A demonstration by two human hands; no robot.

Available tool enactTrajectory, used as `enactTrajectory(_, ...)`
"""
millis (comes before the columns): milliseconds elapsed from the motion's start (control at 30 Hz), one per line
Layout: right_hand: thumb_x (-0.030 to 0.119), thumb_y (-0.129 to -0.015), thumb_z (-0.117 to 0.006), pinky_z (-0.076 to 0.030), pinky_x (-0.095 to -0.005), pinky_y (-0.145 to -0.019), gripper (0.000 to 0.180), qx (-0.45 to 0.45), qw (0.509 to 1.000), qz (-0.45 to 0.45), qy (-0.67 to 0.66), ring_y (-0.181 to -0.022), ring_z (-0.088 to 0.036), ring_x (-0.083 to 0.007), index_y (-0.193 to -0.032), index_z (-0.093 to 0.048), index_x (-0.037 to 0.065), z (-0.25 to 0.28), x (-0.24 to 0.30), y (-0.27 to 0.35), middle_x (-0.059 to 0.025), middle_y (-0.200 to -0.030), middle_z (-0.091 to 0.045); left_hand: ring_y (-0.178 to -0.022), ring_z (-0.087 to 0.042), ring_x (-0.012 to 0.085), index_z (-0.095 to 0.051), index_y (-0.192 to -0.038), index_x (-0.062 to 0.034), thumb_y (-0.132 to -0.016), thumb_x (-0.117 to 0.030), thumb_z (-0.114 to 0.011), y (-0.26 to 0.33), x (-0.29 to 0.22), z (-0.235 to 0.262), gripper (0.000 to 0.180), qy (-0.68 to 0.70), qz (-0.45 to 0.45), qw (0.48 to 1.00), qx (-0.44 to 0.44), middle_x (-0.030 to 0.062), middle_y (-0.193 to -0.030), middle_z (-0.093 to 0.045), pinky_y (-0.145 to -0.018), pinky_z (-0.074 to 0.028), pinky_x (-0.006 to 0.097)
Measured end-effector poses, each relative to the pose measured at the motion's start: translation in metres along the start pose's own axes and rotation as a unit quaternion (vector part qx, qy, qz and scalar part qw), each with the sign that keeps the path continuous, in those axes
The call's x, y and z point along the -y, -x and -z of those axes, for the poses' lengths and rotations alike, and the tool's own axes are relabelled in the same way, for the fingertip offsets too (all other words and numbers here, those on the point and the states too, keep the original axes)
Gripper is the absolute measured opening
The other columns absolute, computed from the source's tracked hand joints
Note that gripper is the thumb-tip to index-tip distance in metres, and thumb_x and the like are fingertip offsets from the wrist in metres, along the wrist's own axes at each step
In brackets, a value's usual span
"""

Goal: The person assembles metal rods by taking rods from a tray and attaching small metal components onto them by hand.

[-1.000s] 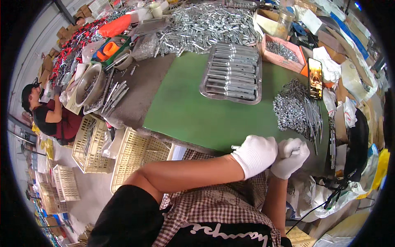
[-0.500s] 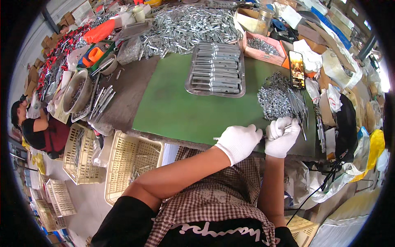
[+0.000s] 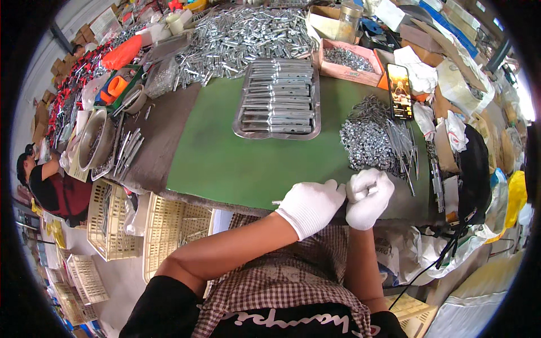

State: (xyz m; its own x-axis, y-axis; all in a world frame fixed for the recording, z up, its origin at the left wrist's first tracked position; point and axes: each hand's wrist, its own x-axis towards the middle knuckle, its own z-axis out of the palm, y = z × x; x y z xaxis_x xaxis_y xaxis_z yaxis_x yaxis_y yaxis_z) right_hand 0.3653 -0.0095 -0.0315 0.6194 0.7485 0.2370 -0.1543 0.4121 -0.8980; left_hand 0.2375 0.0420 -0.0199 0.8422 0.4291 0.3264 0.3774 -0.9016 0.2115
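Both hands wear white knit gloves and meet over the near edge of the green mat (image 3: 225, 163). My left hand (image 3: 314, 207) is closed around a silver metal rod (image 3: 276, 202), whose end pokes out on its left side; the rest is hidden in the glove. Close beside it, my right hand (image 3: 369, 198) is curled shut, and what it may hold does not show. Just beyond the right hand lie a heap of small silver metal parts (image 3: 366, 146) and a bunch of thin metal pins (image 3: 401, 149). A clear tray (image 3: 276, 135) farther off holds rows of silver tubular metal pieces.
At the back spreads a large pile of metal tubes (image 3: 242, 39), with a pink box (image 3: 349, 75) of small parts beside it. A phone (image 3: 399, 93) stands at the right. Bowls (image 3: 101, 141) sit at the left, above yellow crates (image 3: 174, 225). A co-worker (image 3: 53, 180) is far left.
The whole view has shifted, so the mat and tray appear farther left. Both hands stay close together near the mat's edge; the right fingers are curled in more tightly.
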Motion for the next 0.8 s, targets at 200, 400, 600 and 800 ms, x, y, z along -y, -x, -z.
enactTrajectory(200, 0.043, -0.097, -0.038, -0.017, -0.0304, -0.042, 0.049, -0.05, 0.979, -0.061, -0.185, -0.042, -0.025, -0.0121, -0.059, -0.038, 0.012, 0.019, -0.003, -0.01, 0.0023, -0.052, -0.028, -0.065, -0.068, 0.0203, -0.06, -0.079, -0.0109, -0.081, -0.015, -0.059, -0.016, -0.016, -0.002, 0.005, -0.095, -0.002, 0.995, 0.034, 0.0047, -0.073, -0.06, -0.053, -0.054, 0.035)
enactTrajectory(400, 0.028, -0.098, -0.045, -0.021, -0.026, -0.042, 0.031, -0.082, 0.985, -0.107, -0.111, -0.045, -0.029, -0.0078, -0.078, -0.054, 0.007, 0.019, 0.004, -0.009, 0.0027, -0.055, -0.035, -0.057, -0.062, 0.019, -0.065, -0.103, -0.0193, -0.085, -0.028, -0.067, 0.066, 0.029, 0.054, 0.02, -0.05, 0.047, 0.997, -0.047, 0.0021, -0.074, -0.057, -0.048, -0.05, 0.033)
enactTrajectory(600, 0.016, -0.094, -0.046, -0.031, -0.0222, -0.046, 0.024, -0.029, 0.992, -0.124, 0.016, -0.056, -0.043, -0.0061, -0.105, -0.061, 0.0, 0.009, 0.016, 0.004, -0.0012, -0.07, -0.049, -0.09, -0.065, 0.0343, -0.07, -0.103, -0.0058, -0.078, -0.017, -0.07, 0.295, 0.07, 0.085, 0.028, -0.083, 0.437, 0.895, 0.033, 0.0144, -0.097, -0.067, -0.08, -0.053, 0.043)
enactTrajectory(800, 0.021, -0.098, -0.044, -0.027, -0.0197, -0.043, 0.028, -0.029, 0.987, -0.112, 0.113, -0.049, -0.038, -0.0037, -0.111, -0.059, 0.0, 0.002, 0.017, 0.007, 0.0006, -0.068, -0.051, -0.09, -0.064, 0.0335, -0.071, -0.1, -0.0051, -0.084, -0.013, -0.065, 0.238, 0.095, 0.112, 0.019, -0.146, 0.414, 0.889, -0.128, 0.0148, -0.098, -0.068, -0.081, -0.051, 0.043)
